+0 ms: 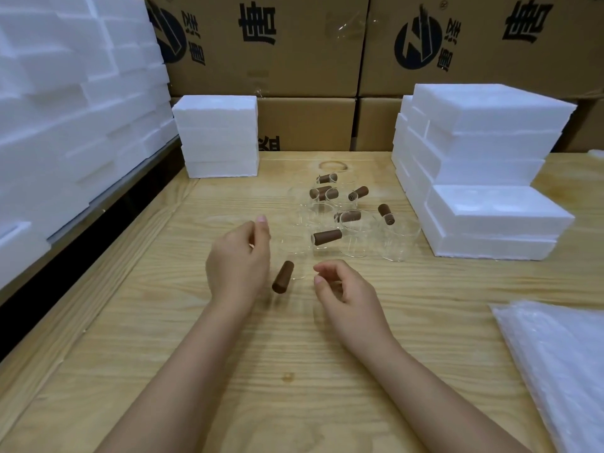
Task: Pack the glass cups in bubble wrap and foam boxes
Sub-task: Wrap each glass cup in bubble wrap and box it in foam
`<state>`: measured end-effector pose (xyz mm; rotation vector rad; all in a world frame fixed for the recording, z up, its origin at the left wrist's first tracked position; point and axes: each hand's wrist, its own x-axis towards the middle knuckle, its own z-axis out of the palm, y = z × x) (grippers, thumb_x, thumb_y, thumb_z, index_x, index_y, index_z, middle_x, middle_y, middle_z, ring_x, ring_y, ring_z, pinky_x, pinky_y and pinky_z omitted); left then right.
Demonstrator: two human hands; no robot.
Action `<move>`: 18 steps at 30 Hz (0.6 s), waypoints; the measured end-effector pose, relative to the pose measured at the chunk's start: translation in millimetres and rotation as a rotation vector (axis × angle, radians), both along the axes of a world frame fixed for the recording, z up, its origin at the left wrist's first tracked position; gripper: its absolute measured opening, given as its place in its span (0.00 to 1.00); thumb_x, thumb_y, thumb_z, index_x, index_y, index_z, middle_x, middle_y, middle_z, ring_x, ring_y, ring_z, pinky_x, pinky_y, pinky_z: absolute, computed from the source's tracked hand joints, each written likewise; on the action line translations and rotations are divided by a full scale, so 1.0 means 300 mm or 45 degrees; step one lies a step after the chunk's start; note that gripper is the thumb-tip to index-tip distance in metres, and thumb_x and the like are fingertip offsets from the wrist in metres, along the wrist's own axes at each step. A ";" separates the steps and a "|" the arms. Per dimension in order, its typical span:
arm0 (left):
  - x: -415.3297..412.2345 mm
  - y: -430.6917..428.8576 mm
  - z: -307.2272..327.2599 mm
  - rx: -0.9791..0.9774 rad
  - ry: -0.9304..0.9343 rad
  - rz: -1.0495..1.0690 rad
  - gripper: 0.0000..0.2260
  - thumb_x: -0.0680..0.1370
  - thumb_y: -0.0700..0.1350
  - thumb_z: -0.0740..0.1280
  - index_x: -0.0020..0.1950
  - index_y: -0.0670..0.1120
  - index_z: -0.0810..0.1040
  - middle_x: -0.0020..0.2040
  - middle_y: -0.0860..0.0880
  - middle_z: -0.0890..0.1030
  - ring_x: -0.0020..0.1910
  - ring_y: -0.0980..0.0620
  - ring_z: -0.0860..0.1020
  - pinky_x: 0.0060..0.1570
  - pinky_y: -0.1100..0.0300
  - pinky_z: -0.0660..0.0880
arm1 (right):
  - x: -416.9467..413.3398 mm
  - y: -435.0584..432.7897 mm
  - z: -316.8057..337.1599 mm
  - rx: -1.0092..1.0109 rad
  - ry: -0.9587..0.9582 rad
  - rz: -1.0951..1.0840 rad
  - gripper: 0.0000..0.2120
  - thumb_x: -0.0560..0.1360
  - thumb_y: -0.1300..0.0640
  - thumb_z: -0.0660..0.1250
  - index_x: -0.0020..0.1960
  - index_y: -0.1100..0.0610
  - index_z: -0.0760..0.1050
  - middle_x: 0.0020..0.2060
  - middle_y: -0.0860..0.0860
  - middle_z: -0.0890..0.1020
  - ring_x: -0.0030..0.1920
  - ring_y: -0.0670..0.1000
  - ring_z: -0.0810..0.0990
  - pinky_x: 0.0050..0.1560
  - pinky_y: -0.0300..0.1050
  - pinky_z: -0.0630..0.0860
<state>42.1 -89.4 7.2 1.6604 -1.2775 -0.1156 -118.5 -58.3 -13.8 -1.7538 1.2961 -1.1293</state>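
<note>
Head view: cartons (pixel 294 60) line the back, and foam boxes (pixel 483 132) are stacked on the left, rear and right of the table (pixel 261 371), with bubble wrap (pixel 562 361) lying at its right edge. Clear cups (pixel 353 233) with brown handles cluster at mid-table, just beside the right stack. In front of them the left hand (pixel 238 259) and right hand (pixel 349 289) hover apart, each grip loose with half-curled fingers, and the nearest cup (pixel 283 276) sits tilted between them, seemingly untouched, though the glass is hard to trace.

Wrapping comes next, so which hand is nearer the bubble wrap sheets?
Right. The right hand hovers left of the bubble wrap; the left hand is farther left, beyond the nearest cup.
</note>
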 end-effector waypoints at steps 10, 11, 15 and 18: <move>-0.025 -0.029 -0.077 0.165 0.564 -0.597 0.07 0.79 0.50 0.67 0.55 0.59 0.73 0.51 0.52 0.81 0.52 0.54 0.79 0.53 0.60 0.74 | 0.008 0.006 -0.002 0.022 0.089 0.016 0.20 0.73 0.46 0.68 0.64 0.47 0.70 0.48 0.45 0.79 0.55 0.47 0.76 0.61 0.47 0.70; -0.029 -0.023 -0.076 0.160 0.536 -0.583 0.08 0.77 0.49 0.68 0.54 0.59 0.74 0.49 0.54 0.80 0.50 0.58 0.78 0.50 0.65 0.73 | 0.008 0.005 -0.003 0.014 0.106 -0.017 0.20 0.73 0.46 0.68 0.64 0.48 0.70 0.47 0.45 0.80 0.55 0.47 0.76 0.60 0.48 0.70; -0.039 0.000 -0.070 0.178 0.443 -0.561 0.12 0.74 0.53 0.71 0.56 0.55 0.76 0.47 0.53 0.78 0.41 0.64 0.75 0.42 0.74 0.69 | -0.006 0.021 0.004 -0.004 0.168 -0.066 0.18 0.74 0.45 0.67 0.62 0.49 0.72 0.45 0.44 0.80 0.53 0.46 0.76 0.61 0.49 0.68; -0.057 0.017 -0.072 0.183 0.317 -0.580 0.21 0.65 0.67 0.66 0.53 0.58 0.75 0.49 0.52 0.75 0.42 0.65 0.73 0.42 0.75 0.68 | -0.037 0.031 0.011 0.001 0.197 -0.056 0.15 0.74 0.47 0.67 0.59 0.49 0.75 0.40 0.42 0.80 0.47 0.43 0.76 0.56 0.42 0.70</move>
